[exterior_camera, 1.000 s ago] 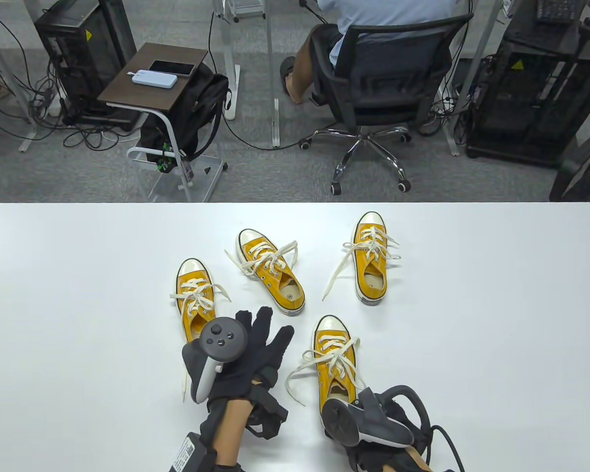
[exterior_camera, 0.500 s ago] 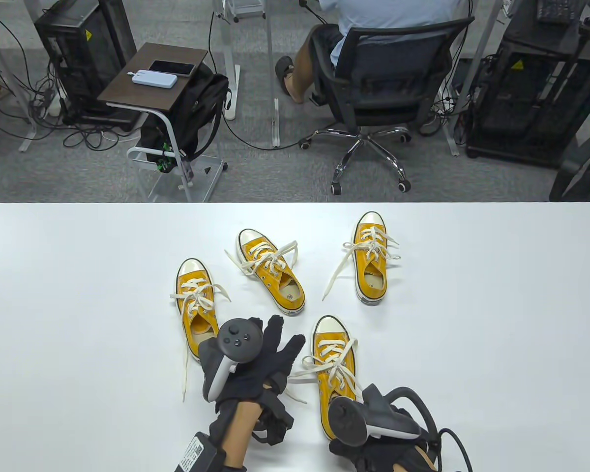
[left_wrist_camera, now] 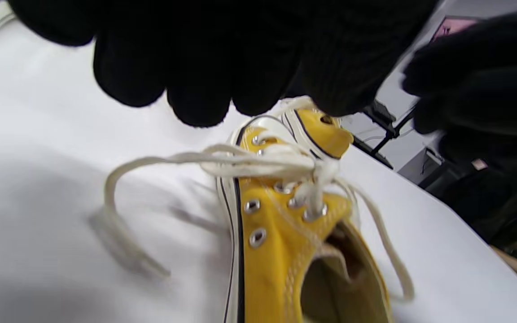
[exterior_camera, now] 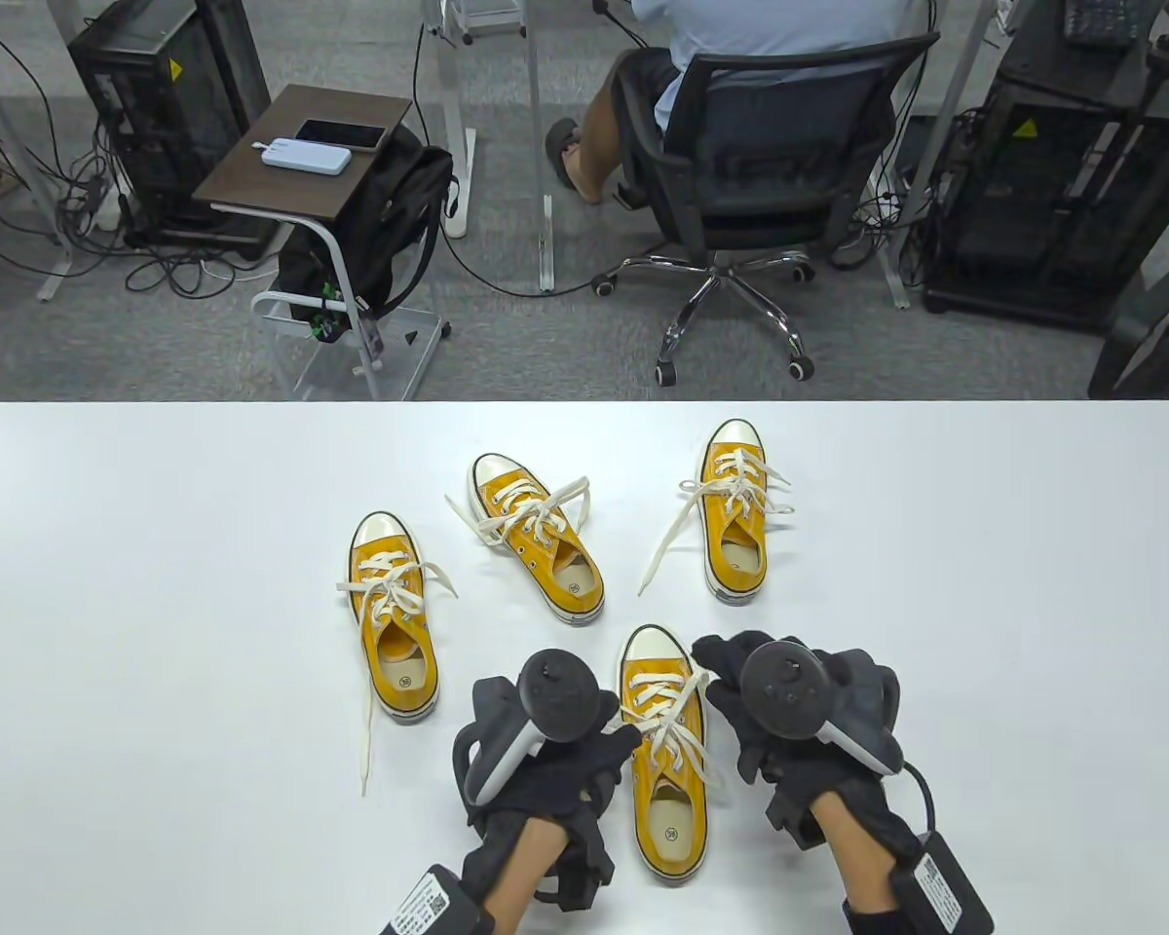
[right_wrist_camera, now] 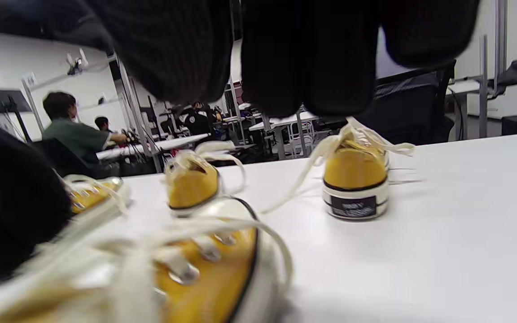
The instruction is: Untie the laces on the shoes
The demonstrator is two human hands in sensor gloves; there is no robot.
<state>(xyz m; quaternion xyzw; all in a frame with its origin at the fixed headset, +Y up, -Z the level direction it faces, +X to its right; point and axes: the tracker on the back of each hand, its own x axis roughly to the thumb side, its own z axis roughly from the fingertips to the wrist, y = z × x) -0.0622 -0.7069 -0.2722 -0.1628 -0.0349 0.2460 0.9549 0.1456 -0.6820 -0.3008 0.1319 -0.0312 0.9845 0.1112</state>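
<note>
Table view: four yellow shoes sit on the white table (exterior_camera: 156, 545). The nearest shoe (exterior_camera: 667, 779), lower centre of the frame, lies between both gloved hands. The left hand (exterior_camera: 555, 769) flanks its left side, the right hand (exterior_camera: 789, 721) its right, fingers by the laces (exterior_camera: 664, 716). Whether either hand pinches a lace, I cannot tell; the wrist views are blurred.
</note>
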